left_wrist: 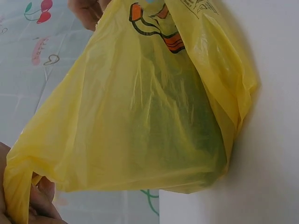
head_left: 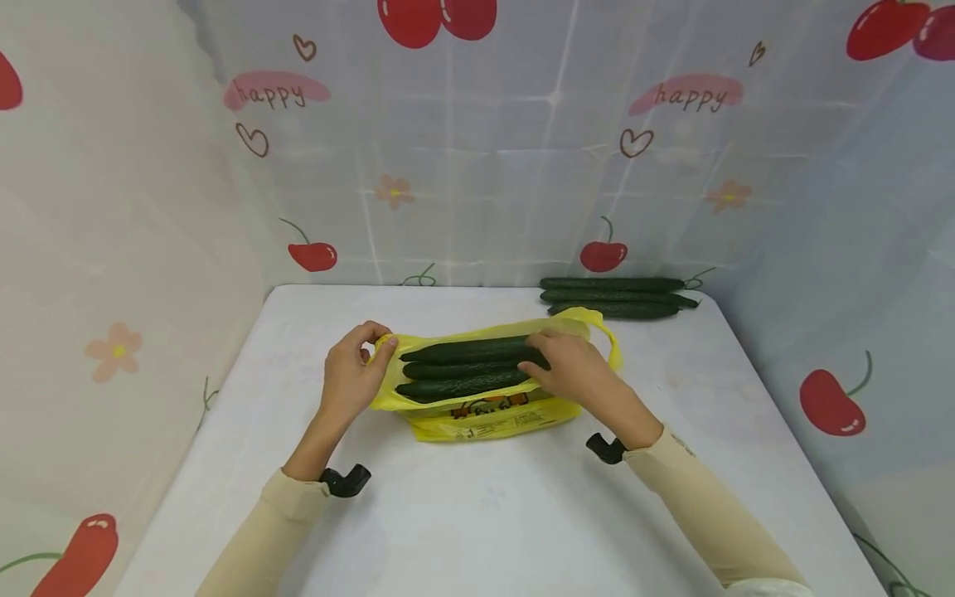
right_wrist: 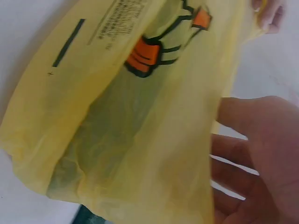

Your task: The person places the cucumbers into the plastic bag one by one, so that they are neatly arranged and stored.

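Observation:
A yellow plastic bag [head_left: 485, 424] lies on the table, its mouth held wide and facing up. Inside it, three dark green cucumbers [head_left: 462, 386] lie side by side. My left hand [head_left: 354, 373] pinches the bag's left handle; in the left wrist view those fingers [left_wrist: 42, 198] are wrapped by the plastic. At the right end of the cucumbers, my right hand [head_left: 574, 371] reaches into the bag mouth and grips the farthest cucumber [head_left: 466, 351] between fingers and thumb. In the right wrist view the bag [right_wrist: 154, 135] hides those fingertips.
Several more cucumbers [head_left: 615, 296] lie stacked at the back right edge of the white table [head_left: 477, 522]. A printed curtain [head_left: 492, 166] hangs behind and along both sides. The bag's right handle loop [head_left: 613, 344] stands up beside my right hand.

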### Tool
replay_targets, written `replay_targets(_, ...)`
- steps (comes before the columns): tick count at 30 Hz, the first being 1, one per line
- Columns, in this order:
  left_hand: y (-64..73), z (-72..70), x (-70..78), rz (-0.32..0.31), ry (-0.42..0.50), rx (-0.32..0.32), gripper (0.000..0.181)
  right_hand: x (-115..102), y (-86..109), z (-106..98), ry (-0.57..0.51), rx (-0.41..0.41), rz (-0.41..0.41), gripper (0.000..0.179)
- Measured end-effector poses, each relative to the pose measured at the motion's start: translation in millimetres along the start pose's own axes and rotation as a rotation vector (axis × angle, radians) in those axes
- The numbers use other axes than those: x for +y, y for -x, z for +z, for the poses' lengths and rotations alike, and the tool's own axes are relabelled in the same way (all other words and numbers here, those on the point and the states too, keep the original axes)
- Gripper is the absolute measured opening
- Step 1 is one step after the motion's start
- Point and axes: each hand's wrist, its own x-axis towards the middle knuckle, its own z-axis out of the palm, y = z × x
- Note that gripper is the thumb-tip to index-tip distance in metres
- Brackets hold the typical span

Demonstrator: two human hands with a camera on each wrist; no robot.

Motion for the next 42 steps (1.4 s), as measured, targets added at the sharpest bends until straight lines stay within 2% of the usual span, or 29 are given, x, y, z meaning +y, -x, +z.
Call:
replay_targets(3,0.1,-0.4,0.2,0.004,-0.002,-0.001,0.009,0,5.1,-13,-0.034,0.078,-0.059,0.047)
replay_targets(8,1.4,-1.0,-0.1,0.004,-0.009,0.000,0.009,12,9.4,-34,-0.095,0.291,-0.149,0.038)
replay_targets(11,2.2,-1.3,-0.2,0.001,-0.012,-0.001,0.009,24,8.7,-44,-0.111,0.397,-0.171,0.035)
replay_targets(14,3.0,-1.8,0.0,0.000,-0.011,-0.003,0.009,41,7.2,-50,-0.130,0.440,-0.137,0.034)
replay_targets(19,5.0,-2.2,-0.5,-0.003,-0.008,-0.013,0.009,74,6.6,-48,-0.204,0.464,-0.029,0.030)
replay_targets(23,5.8,-2.4,-1.3,-0.005,-0.013,-0.020,0.008,103,4.4,-38,-0.172,0.504,0.067,0.028)
replay_targets(26,5.2,-2.9,-0.8,-0.007,-0.016,-0.023,0.008,122,1.6,-30,-0.152,0.477,0.142,0.030)
replay_targets(32,2.4,-3.1,0.6,-0.005,-0.023,-0.025,0.008,157,-4.2,-16,-0.148,0.318,0.248,0.038)
replay_targets(36,0.5,-2.6,2.0,-0.001,-0.020,-0.028,0.008,179,-11.1,1,-0.168,0.241,0.293,0.049)
replay_targets(42,0.3,-3.6,2.9,-0.001,-0.022,-0.023,0.008,198,-19.7,28,-0.104,0.129,0.376,0.066)
